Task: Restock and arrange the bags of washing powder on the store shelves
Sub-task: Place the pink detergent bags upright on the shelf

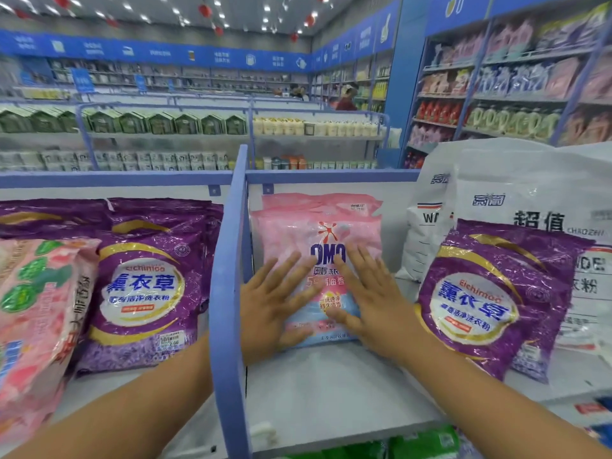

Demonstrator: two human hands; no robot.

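Pink plastic OMO bag (318,233) leans upright on the shelf (324,385), glossy and crinkled; left hand (275,309) and right hand (371,303) press it flat-fingered.

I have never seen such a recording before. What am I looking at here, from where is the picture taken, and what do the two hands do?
No machine here: a person wears a camera on the head, so you see their own arms from above. They stand at a store shelf with a blue divider. The left hand and right hand lie flat, fingers straight, on a pink OMO bag of washing powder; another pink bag sits behind it. Neither hand grips anything. Purple bags lie on both sides, and white bags stand on the right.
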